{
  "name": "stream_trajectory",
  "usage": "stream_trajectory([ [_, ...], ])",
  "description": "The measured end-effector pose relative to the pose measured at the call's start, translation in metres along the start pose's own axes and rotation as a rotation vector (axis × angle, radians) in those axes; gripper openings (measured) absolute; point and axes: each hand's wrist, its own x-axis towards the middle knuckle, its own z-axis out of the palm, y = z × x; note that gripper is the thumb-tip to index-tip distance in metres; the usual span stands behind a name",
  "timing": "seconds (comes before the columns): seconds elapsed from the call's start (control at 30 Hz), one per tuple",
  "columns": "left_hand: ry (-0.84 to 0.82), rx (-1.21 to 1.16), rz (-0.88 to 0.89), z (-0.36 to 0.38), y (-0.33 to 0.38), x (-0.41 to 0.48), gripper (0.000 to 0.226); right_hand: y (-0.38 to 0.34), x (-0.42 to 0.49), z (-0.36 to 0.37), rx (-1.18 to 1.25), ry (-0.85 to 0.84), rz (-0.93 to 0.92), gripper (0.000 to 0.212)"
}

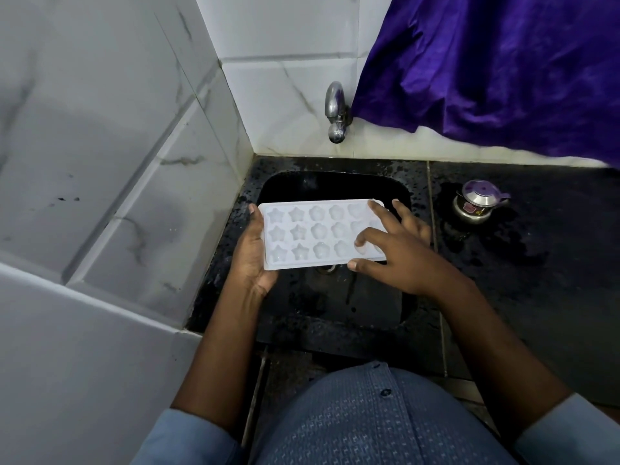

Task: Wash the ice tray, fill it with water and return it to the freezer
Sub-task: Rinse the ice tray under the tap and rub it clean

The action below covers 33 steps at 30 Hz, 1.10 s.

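Over the black sink (335,186), the white plastic star-mould ice tray (315,229) looks light, stiff and slippery (best taken by its short ends): the left hand (251,260) grips its 9 o'clock end, the right hand (392,250) rests spread fingers at 3 o'clock.

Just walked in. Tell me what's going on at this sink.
A person holds a white ice tray over the dark sink. The left hand grips its left end, and the right hand lays spread fingers on the moulds at its right end. No water shows at the tap.
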Motion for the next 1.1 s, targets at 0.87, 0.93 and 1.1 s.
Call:
stream_trajectory([
  [0.87, 0.015, -0.024, 0.01, -0.003, -0.003, -0.006, 0.081, 0.0, -0.003, 0.005, -0.06, 0.015, -0.05, 0.028],
  [0.93, 0.014, -0.026, 0.009, -0.003, -0.004, -0.006, 0.082, 0.0, -0.001, 0.007, -0.084, 0.019, -0.05, 0.029],
  [1.1, 0.024, -0.023, -0.012, -0.002, -0.002, -0.007, 0.082, -0.004, 0.0, 0.011, -0.088, 0.031, -0.031, 0.021],
])
